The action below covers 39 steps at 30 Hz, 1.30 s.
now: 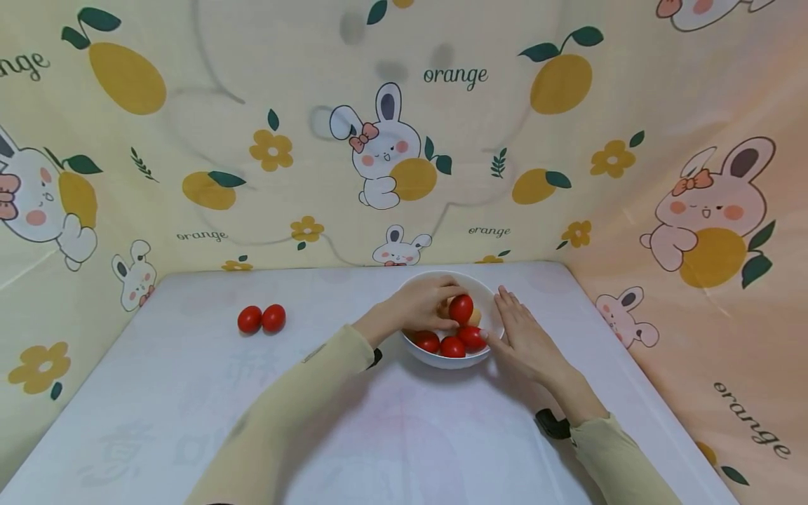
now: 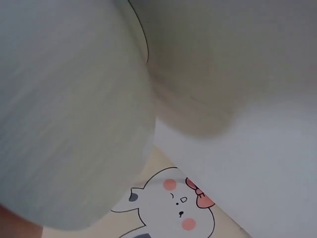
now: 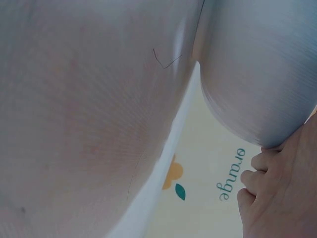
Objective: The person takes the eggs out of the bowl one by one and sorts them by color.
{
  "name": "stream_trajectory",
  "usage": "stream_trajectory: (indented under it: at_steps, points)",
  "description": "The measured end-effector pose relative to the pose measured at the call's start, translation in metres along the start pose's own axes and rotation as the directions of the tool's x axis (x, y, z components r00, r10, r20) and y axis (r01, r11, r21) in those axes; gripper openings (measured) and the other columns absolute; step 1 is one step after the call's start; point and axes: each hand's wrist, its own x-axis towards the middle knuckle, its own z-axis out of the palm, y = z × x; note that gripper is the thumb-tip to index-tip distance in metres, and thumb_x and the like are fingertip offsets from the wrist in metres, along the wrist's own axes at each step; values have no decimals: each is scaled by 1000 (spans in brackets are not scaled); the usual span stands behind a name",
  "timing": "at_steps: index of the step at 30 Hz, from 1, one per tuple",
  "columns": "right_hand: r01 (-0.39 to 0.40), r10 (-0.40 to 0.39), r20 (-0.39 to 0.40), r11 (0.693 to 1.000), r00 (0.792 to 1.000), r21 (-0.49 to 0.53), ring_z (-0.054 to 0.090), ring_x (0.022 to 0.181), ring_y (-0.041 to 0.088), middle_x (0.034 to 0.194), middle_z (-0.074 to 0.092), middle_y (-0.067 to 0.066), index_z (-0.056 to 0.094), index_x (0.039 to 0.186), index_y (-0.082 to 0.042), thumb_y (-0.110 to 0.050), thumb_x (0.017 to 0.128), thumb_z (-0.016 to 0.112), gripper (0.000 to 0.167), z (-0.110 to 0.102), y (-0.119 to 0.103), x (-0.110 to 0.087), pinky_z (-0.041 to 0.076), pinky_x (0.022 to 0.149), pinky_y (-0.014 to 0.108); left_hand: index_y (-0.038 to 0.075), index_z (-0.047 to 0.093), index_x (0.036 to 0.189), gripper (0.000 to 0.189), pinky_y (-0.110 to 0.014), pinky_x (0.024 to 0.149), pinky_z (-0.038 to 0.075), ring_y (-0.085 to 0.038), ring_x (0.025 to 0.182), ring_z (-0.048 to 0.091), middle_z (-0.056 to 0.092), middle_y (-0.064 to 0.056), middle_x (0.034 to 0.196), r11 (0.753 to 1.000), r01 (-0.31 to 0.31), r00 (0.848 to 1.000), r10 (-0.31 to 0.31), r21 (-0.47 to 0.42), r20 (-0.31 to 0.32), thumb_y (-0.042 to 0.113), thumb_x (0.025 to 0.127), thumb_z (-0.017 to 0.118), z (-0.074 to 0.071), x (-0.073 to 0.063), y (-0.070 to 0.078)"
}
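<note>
In the head view, a white bowl (image 1: 449, 361) stands toward the far side of the table, with several glossy red tomatoes (image 1: 452, 346) along its near side. My left hand (image 1: 421, 303) reaches over the bowl's left rim and pinches one tomato (image 1: 461, 308) between thumb and fingers. Beside that one shows a tan, rounded thing (image 1: 474, 317), partly hidden. My right hand (image 1: 529, 344) holds the bowl at its right side, thumb over the rim and fingers along the outside. In the right wrist view, fingers (image 3: 253, 178) lie against the bowl's pale wall (image 3: 257, 74).
Two more tomatoes (image 1: 261, 319) sit side by side at the far left of the table. A white cloth (image 1: 404, 435) covers the table. Patterned sheets (image 1: 353, 175) with rabbits and oranges rise behind it and along both sides.
</note>
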Motion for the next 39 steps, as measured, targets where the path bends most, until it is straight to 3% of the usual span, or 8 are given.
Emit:
stream_trajectory:
  at_steps: [8,14,21,28,33,39]
  points:
    - [-8,8,-2,1000,1000,3,11,158,42,173,11,19,20,163,3,-60,104,48,91,0,-2,0,15,126,60,14,58,143,61,-21,85,54,-13,100,61,58,-2,138,984,101,993,-109,-148,-47,37,91,79,-7,-20,-1]
    - [-2,2,-6,1000,1000,-2,11,158,42,173,11,19,19,163,3,-58,104,48,90,-1,-1,-1,15,126,59,12,59,141,59,-24,80,54,-17,101,62,58,-2,132,973,102,984,-129,-207,-120,35,91,78,-11,-38,-5]
    - [-1,1,-4,1000,1000,-7,10,159,42,173,9,20,18,163,4,-58,104,50,91,0,0,0,14,126,59,11,59,142,60,-26,80,54,-17,103,61,58,-1,129,964,157,962,-199,-214,-188,36,91,77,-15,-59,-12]
    - [-2,1,-6,1000,1000,-4,10,159,41,173,9,19,17,163,4,-59,104,48,91,0,-1,0,14,126,59,9,58,142,60,-38,94,57,-21,114,61,57,-5,136,954,205,940,-254,-217,-228,37,92,76,-21,-82,-21]
    - [-7,7,-1,1000,1000,1,9,159,41,173,9,19,17,164,3,-59,104,48,92,0,-1,-1,15,126,59,9,58,141,59,-35,84,55,-21,105,61,57,-4,132,943,244,927,-295,-225,-232,35,92,77,-23,-101,-32]
    - [-9,9,3,1000,1000,11,8,159,42,173,9,19,17,163,4,-59,104,48,92,0,-3,-1,14,126,59,10,59,140,57,-33,80,54,-21,103,62,59,-3,129,928,302,909,-350,-220,-228,35,91,77,-25,-123,-47]
